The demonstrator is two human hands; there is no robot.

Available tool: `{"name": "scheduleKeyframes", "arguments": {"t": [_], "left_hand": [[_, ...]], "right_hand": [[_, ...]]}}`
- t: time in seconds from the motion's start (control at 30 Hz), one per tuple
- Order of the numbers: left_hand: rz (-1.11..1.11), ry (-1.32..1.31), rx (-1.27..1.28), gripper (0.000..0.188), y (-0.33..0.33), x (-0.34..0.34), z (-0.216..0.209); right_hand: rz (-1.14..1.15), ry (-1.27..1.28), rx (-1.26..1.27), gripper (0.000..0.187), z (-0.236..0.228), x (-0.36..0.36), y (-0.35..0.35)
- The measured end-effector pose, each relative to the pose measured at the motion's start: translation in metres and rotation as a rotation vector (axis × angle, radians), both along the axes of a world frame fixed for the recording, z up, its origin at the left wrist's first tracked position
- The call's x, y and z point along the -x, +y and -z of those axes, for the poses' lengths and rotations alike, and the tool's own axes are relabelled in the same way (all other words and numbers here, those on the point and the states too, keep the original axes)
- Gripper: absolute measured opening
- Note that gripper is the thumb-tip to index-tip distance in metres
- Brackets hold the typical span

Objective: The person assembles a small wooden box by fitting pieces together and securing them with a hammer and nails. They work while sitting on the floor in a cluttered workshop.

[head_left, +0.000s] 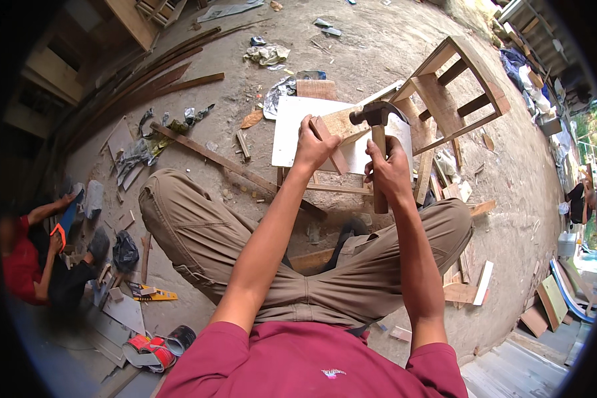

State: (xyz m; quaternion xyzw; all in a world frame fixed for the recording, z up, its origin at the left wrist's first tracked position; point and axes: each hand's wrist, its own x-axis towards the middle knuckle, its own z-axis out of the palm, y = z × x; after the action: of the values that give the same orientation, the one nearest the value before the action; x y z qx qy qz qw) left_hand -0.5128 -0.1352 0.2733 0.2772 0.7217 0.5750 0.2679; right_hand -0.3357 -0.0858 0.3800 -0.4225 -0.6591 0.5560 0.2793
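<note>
Left hand (314, 142): closed around a wooden block (330, 146), which is held at a slant over the white worktop (290, 136), lower end toward the near edge. Whether the block is resting on the surface or is lifted clear cannot be told.

Right hand (393, 169): wrapped around the handle of the hammer (379, 136). The head is held uppermost, striking face turned toward the left hand, claw toward the slatted wooden frame (438, 101) at the right. A pale wood piece (341, 123) is seen on the worktop behind the block.

Risks, as judged:
- Fingers could be struck if a blow is misdirected, since the left hand is placed near the hammer's face.
- The block could be twisted or knocked out of the grasp; cause: a slanted hold with little visible support beneath.
- The worktop could be rocked if force is applied near its edge; its legs are mostly hidden, so stability cannot be confirmed.
- The frame could be clipped by the claw on a wide swing, little room being left between them.
- Footing could be upset by the offcuts (460, 292) scattered on the floor (511, 225).
</note>
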Motion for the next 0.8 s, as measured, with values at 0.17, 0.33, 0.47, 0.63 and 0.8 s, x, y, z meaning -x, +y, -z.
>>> {"name": "scheduleKeyframes", "arguments": {"t": [0.17,0.33,0.47,0.63,0.8], "left_hand": [[0.168,-0.188,-0.015,0.083,0.006,0.011,-0.022],[0.176,-0.124,0.088,0.078,0.002,0.023,-0.027],[-0.103,0.218,0.316,0.1,-0.005,0.011,0.0],[0.014,-0.366,0.24,0.076,-0.037,-0.024,-0.041],[0.121,-0.508,0.065,0.058,-0.039,-0.026,-0.045]], "right_hand": [[-0.034,-0.192,-0.392,0.04,0.014,-0.01,0.013],[-0.119,-0.241,-0.403,0.041,0.001,-0.007,0.004],[-0.174,-0.232,-0.222,0.047,0.004,0.0,-0.001],[-0.126,-0.27,-0.223,0.049,0.01,-0.004,0.003],[-0.124,-0.273,-0.254,0.037,0.016,0.001,0.004]]}}
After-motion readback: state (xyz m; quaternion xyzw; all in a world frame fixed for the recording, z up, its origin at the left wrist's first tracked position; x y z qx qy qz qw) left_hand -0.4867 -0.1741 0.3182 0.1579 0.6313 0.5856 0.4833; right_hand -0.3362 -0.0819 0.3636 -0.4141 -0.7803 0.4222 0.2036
